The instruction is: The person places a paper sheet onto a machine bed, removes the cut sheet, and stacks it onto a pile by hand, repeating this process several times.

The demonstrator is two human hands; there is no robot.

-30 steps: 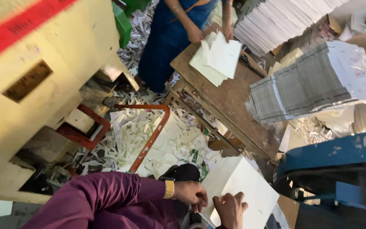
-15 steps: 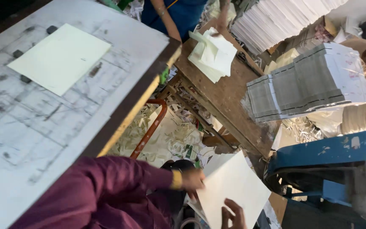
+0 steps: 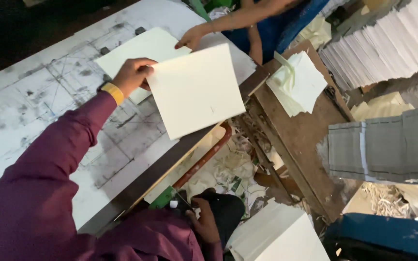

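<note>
My left hand (image 3: 132,75), in a maroon sleeve with a yellow wristband, grips the left edge of a square cream sheet (image 3: 194,89). It holds the sheet just over the edge of the white, ink-marked table (image 3: 35,111). A second cream sheet (image 3: 139,48) lies flat on the table behind it, and another person's hand (image 3: 192,37) presses its far corner. My right hand (image 3: 204,223) is low by my lap, resting on dark cloth; its fingers are partly hidden.
A loose pile of cream sheets (image 3: 297,83) sits on a wooden bench (image 3: 306,145). Tall paper stacks (image 3: 380,48) and grey bundles (image 3: 385,150) stand at the right. A white sheet stack (image 3: 276,237) lies by my knee. Paper scraps (image 3: 228,166) litter the floor.
My left hand has lifted a cream sheet from the low stack up to the table. My right hand let go and dropped to my lap. The other person's hand now touches the table sheet.
</note>
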